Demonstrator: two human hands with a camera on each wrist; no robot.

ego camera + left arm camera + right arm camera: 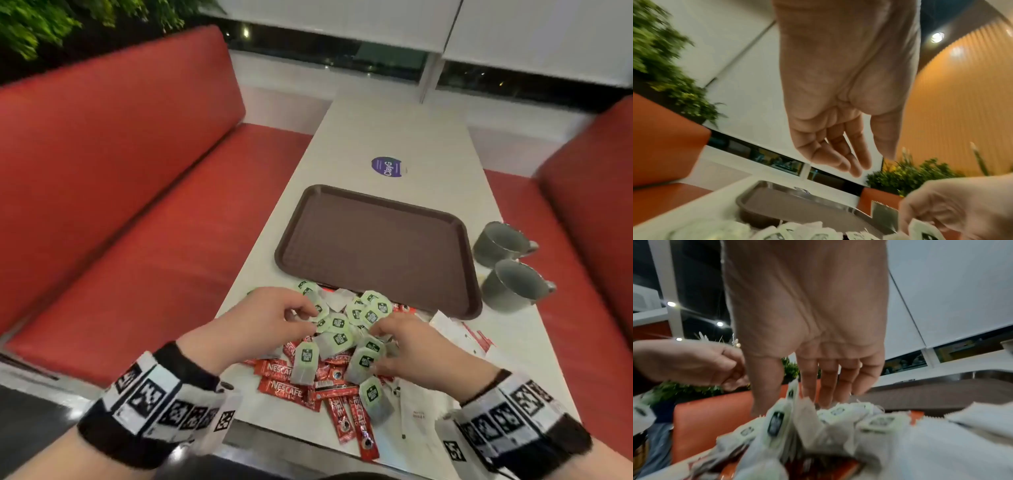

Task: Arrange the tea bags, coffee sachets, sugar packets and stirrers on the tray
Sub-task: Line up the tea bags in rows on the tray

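Before the bare tray, tea bags lie heaped over coffee sachets. Left hand hovers, fingers loose; right hand dips straight, spread fingers in, probably to sort them.

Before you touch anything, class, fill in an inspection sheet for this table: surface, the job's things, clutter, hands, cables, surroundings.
Surface: pale table, a round purple sticker on it.
Job's things: brown tray with nothing on it; tea bags heaped over red Nescafe sachets at the near end; white packets on the right; stirrers not made out.
Clutter: two grey cups tipped on their sides, right of the tray.
Hands: left hand and right hand over the heap; in the right wrist view the right fingers reach straight down among the tea bags; left grip blurred.
Cables: nothing seen.
Surroundings: red benches both sides, plants, window behind.
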